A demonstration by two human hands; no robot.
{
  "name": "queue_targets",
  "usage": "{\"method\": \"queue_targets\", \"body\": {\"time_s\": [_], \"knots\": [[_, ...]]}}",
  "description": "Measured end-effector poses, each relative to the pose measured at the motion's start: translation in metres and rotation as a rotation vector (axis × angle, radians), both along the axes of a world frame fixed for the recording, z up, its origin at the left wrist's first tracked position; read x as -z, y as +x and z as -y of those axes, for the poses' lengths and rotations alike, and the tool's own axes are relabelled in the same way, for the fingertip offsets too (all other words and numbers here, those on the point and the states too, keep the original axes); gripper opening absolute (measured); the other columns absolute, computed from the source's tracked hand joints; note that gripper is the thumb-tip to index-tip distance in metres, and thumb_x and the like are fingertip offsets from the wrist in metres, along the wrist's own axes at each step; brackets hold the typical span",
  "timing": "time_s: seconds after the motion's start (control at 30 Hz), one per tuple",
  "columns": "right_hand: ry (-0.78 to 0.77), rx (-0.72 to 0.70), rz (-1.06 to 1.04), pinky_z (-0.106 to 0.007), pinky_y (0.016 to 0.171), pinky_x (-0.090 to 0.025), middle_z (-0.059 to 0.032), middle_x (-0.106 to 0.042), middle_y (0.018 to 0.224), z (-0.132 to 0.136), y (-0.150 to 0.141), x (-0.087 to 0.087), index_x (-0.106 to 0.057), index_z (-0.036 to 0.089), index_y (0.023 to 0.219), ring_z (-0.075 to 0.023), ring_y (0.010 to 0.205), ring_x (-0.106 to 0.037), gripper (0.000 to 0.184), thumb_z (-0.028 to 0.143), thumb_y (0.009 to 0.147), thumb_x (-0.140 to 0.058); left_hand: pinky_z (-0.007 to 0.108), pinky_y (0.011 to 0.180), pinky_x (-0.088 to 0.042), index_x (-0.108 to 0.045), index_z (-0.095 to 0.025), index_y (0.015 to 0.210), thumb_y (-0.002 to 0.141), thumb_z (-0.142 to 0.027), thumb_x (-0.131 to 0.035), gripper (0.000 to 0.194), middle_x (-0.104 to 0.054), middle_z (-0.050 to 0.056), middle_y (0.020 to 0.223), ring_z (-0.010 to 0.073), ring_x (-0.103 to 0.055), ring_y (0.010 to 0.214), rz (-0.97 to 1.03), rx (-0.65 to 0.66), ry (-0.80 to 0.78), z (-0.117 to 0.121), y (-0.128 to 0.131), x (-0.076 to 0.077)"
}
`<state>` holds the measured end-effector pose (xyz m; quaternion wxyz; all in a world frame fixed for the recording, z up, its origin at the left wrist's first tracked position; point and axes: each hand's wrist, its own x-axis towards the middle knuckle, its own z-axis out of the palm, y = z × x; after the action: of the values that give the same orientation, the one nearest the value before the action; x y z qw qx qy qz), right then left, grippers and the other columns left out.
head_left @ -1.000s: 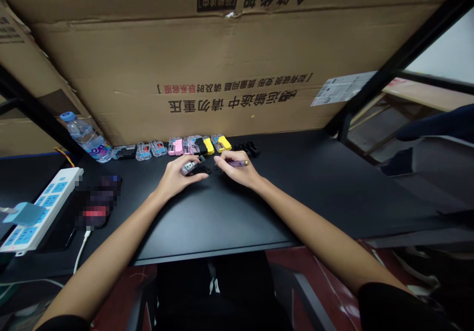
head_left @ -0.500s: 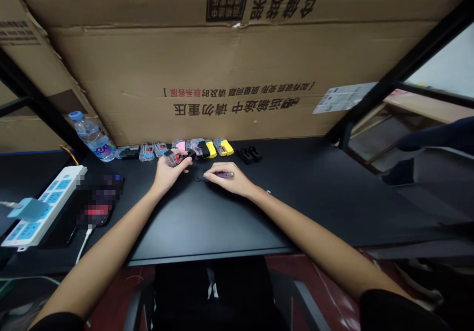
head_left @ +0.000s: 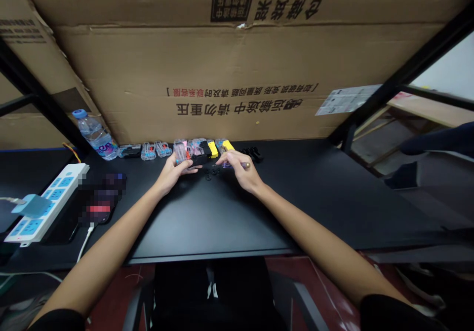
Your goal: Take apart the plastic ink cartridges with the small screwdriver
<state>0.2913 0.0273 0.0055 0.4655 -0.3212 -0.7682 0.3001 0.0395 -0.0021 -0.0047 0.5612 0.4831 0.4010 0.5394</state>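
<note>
Dim, wide-angle warp, edges soft

left hand (head_left: 175,169) pinching a small clear gadget (head_left: 181,152); right hand (head_left: 240,169) gripping a purple pen-like tool (head_left: 237,164); black desk (head_left: 303,188) underneath

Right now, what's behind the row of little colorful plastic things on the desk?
A big cardboard box printed with upside-down writing stands right behind the row of small plastic pieces. A water bottle leans at the row's left end. Whatever lies behind the box is hidden.

water bottle (head_left: 95,134), power strip (head_left: 46,203), cardboard box (head_left: 237,64)
</note>
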Motion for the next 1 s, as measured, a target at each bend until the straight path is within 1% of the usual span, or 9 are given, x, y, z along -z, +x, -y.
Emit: {"method": "queue_targets", "body": {"time_s": [0.03,0.1,0.2,0.3,0.4,0.47,0.6,0.87,1.0], "knots": [[0.037,-0.001,-0.032,-0.043,0.095,-0.053,-0.0093,-0.075,0.097,0.003,-0.002,-0.004,-0.077,0.021,0.089,-0.0259,0.096,-0.069,0.052,0.054,0.109,-0.042,0.032,0.076,-0.068,-0.056,-0.016,0.128,0.083,-0.040,-0.083,0.057,-0.072,0.016,0.126,0.0254,-0.082,0.091,-0.011,0.013,0.001,0.001,0.001,-0.001],[0.084,-0.001,-0.052,-0.046,0.096,-0.053,-0.0105,-0.073,0.106,0.007,-0.005,-0.009,-0.075,0.023,0.095,-0.0268,0.100,-0.067,0.042,0.049,0.109,-0.045,0.027,0.065,-0.067,-0.056,-0.016,0.127,0.086,-0.047,-0.082,0.058,-0.071,0.017,0.127,0.0250,-0.082,0.087,-0.064,0.041,0.019,0.002,0.002,-0.002],[0.103,-0.036,0.017,-0.045,0.091,-0.055,-0.0109,-0.069,0.113,0.012,-0.011,-0.009,-0.072,0.025,0.104,-0.0265,0.100,-0.065,0.024,0.038,0.107,-0.052,0.022,0.052,-0.061,-0.057,-0.016,0.125,0.089,-0.055,-0.077,0.057,-0.071,0.016,0.124,0.0234,-0.082,0.082,-0.162,0.083,0.087,0.007,0.006,-0.003],[0.075,-0.135,0.109,-0.039,0.080,-0.054,-0.0101,-0.066,0.116,0.015,-0.015,-0.005,-0.068,0.024,0.107,-0.0223,0.089,-0.062,0.013,0.034,0.102,-0.062,0.020,0.049,-0.058,-0.056,-0.017,0.127,0.092,-0.058,-0.073,0.056,-0.072,0.013,0.117,0.0211,-0.081,0.078,-0.219,0.108,0.150,0.012,0.012,-0.005],[0.011,-0.223,0.127,-0.033,0.072,-0.050,-0.0090,-0.063,0.117,0.016,-0.017,0.001,-0.063,0.023,0.107,-0.0164,0.076,-0.055,0.015,0.035,0.099,-0.068,0.020,0.048,-0.058,-0.057,-0.017,0.122,0.094,-0.058,-0.071,0.052,-0.073,0.008,0.101,0.0187,-0.079,0.071,-0.247,0.108,0.192,0.017,0.017,-0.006],[-0.017,-0.253,0.109,-0.032,0.072,-0.049,-0.0081,-0.062,0.115,0.016,-0.018,0.004,-0.061,0.022,0.106,-0.0155,0.075,-0.053,0.015,0.035,0.100,-0.067,0.020,0.046,-0.057,-0.058,-0.016,0.118,0.095,-0.059,-0.070,0.050,-0.073,0.006,0.093,0.0182,-0.078,0.068,-0.253,0.097,0.205,0.018,0.018,-0.007],[-0.026,-0.277,0.087,-0.032,0.074,-0.047,-0.0067,-0.061,0.110,0.014,-0.018,0.008,-0.060,0.022,0.104,-0.0164,0.079,-0.053,0.014,0.035,0.102,-0.065,0.021,0.046,-0.057,-0.060,-0.016,0.115,0.094,-0.062,-0.070,0.052,-0.073,0.006,0.089,0.0196,-0.078,0.069,-0.238,0.113,0.183,0.017,0.017,-0.008],[-0.034,-0.275,0.084,-0.031,0.072,-0.047,-0.0076,-0.064,0.111,0.013,-0.017,0.009,-0.064,0.022,0.102,-0.0167,0.080,-0.054,0.021,0.043,0.100,-0.067,0.022,0.048,-0.058,-0.061,-0.017,0.115,0.093,-0.058,-0.073,0.049,-0.076,0.006,0.094,0.0191,-0.078,0.068,-0.196,0.149,0.154,0.015,0.014,-0.007],[-0.132,-0.193,0.039,-0.030,0.067,-0.046,-0.0061,-0.067,0.103,0.014,-0.018,0.005,-0.066,0.022,0.103,-0.0157,0.074,-0.054,0.027,0.049,0.099,-0.068,0.020,0.047,-0.056,-0.062,-0.017,0.117,0.091,-0.059,-0.074,0.051,-0.075,0.008,0.104,0.0187,-0.079,0.069,-0.167,0.140,0.127,0.013,0.014,-0.006]]}}
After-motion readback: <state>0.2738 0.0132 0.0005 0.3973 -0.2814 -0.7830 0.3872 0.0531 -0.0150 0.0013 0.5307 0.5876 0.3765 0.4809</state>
